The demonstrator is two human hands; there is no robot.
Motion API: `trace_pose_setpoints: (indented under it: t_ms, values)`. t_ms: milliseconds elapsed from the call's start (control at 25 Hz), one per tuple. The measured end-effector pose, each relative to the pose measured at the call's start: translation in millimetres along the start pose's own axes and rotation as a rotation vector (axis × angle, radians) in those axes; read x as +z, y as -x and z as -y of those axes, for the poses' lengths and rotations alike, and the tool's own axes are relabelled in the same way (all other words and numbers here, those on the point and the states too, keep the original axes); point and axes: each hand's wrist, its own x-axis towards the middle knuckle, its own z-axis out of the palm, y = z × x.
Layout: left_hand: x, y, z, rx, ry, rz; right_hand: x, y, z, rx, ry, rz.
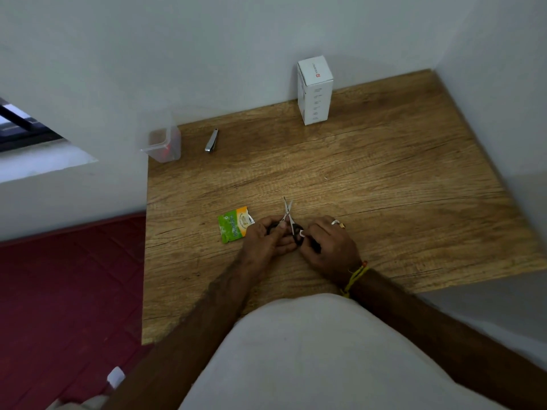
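A small pair of scissors [287, 211] with black handles lies at the middle of the wooden table [384, 187], blades slightly apart and pointing away from me. My left hand [269, 236] grips the left handle, fingers curled round it. My right hand [331, 247] grips the right handle; it wears rings and a yellow thread on the wrist. A green and orange sachet [235, 224] lies flat just left of my left hand, one corner torn open.
A metal nail clipper [212, 140] lies at the back left. A clear plastic container [161, 137] stands at the table's back left corner. A white carton [315, 90] stands against the rear wall. A red mattress [71, 291] is left of the table.
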Motion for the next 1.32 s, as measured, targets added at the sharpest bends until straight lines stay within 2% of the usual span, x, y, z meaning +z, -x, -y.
trace_pose_setpoints:
  t_ms: [120,320,480,640,760,840,1040,1320]
  values:
    - [-0.7,-1.4,2.6,0.002,-0.008,-0.005,1.0,0.0,0.7,0.007,-0.02,0.015]
    - [-2.3,-1.1,3.6,0.015,-0.033,0.006,-4.5,1.2,2.6,-0.091,-0.1,0.079]
    - [-0.9,2.4,4.2,0.019,-0.017,0.0,-5.1,-6.3,1.8,0.137,-0.165,-0.033]
    - [3.5,5.3,5.9,0.012,0.091,-0.026,-7.9,-10.3,12.6,0.205,-0.294,-0.041]
    - [5.6,5.0,4.4,0.028,0.102,-0.038,-9.8,-18.1,16.4,0.409,-0.456,0.039]
    - [5.9,6.3,1.8,0.039,0.017,-0.062,-12.7,-21.3,10.5,0.448,-0.479,0.084]
    - [-2.1,2.2,-5.8,0.093,-0.155,-0.051,-29.0,-36.6,-6.3,0.377,-0.431,0.31]
    - [1.3,-4.0,-8.0,-0.051,0.049,-0.052,-34.3,-50.2,-17.5,0.288,-0.409,0.429]
